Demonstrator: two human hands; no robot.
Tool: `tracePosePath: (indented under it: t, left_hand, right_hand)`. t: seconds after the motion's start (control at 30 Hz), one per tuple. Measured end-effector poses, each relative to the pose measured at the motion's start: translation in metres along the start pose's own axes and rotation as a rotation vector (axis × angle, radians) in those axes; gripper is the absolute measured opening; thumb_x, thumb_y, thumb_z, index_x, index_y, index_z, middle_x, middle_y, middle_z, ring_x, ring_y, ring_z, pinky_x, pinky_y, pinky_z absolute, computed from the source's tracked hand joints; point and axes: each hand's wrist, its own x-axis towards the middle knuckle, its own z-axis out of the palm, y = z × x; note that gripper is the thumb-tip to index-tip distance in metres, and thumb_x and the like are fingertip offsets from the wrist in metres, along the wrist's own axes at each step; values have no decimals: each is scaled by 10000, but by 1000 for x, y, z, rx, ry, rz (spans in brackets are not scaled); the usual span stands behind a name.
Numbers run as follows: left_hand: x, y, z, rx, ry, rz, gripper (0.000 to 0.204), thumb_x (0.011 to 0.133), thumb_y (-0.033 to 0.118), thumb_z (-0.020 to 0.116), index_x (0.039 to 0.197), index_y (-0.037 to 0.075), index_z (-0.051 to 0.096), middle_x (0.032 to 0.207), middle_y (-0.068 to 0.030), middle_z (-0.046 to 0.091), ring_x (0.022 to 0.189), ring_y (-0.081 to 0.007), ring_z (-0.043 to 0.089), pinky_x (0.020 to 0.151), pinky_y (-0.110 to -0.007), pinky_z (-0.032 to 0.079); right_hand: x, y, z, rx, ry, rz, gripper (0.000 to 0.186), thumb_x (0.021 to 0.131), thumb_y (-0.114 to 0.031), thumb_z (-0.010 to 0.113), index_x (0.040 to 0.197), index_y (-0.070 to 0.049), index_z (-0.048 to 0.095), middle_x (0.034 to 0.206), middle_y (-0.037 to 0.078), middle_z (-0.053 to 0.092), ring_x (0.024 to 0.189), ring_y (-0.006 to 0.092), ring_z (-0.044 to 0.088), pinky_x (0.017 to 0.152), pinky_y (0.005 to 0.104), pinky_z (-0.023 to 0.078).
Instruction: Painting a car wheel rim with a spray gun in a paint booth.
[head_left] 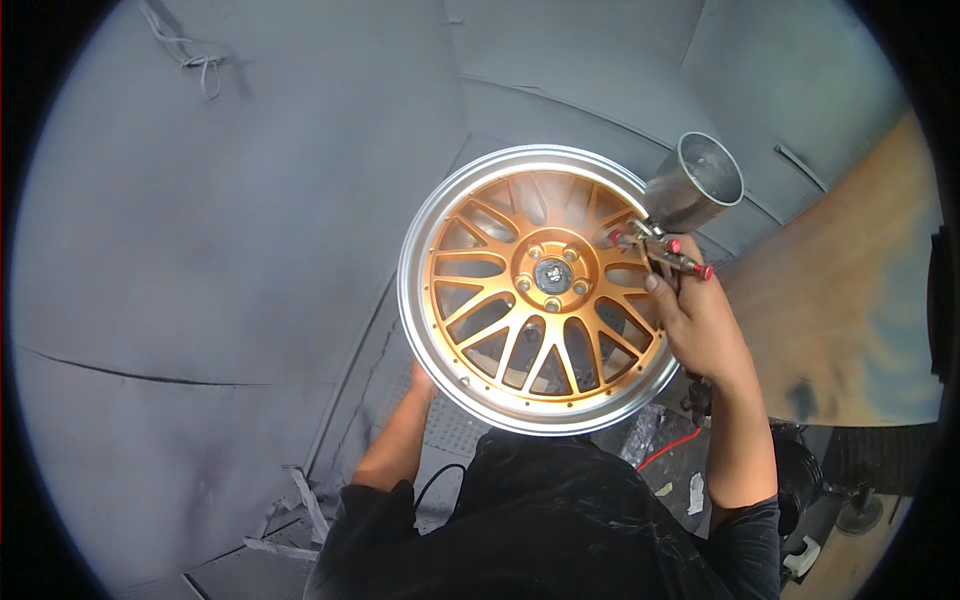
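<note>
A car wheel rim (pixel 545 350) with gold mesh spokes and a silver outer lip faces up in front of me. Its dark centre cap (pixel 553 274) has bolt holes around it. My right hand (pixel 697 315) is wrapped around a spray gun (pixel 660 246) with red knobs, over the wheel's right side. On top of the gun sits a silver paint cup (pixel 695 183). A faint mist hangs over the upper spokes near the nozzle. My left hand (pixel 423 383) reaches behind the lower left edge of the wheel; its fingers are hidden there.
Grey sheeted walls (pixel 220 250) rise at left and behind. A curved brown panel (pixel 830 310) with overspray stands at right. Below the gun runs a red hose (pixel 668 449). Scraps and a black bucket-like thing (pixel 797 480) lie at lower right; pale strips (pixel 308 505) at lower left.
</note>
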Motion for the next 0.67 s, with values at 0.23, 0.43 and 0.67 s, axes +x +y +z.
tracePosePath:
  t: [0.23,0.43,0.67]
  left_hand:
    - [-26,-48,3,295,206,122,361,1070,236,550,1325,-8,627,1175,-117,715,1017,-219,708,915,-367,583]
    - [-102,-81,13,465,188,-85,240,998,101,635,1198,-11,706,1108,-131,741,1064,-232,693,905,-353,565]
    - [-48,-30,-32,991,151,-327,409,925,125,732,1328,66,692,1192,-158,751,1093,-271,699,1012,-408,527]
  right_hand:
    - [66,-22,37,104,-290,-154,195,1024,-65,571,1190,31,536,1060,229,600,951,425,620,843,445,486]
    - [94,-16,74,-93,-121,-284,257,1004,-61,590,1236,-5,494,1011,293,657,986,507,635,823,543,486]
    - [109,-19,80,-129,-110,-203,342,994,-32,580,1311,16,463,1100,321,655,1068,518,618,862,539,490]
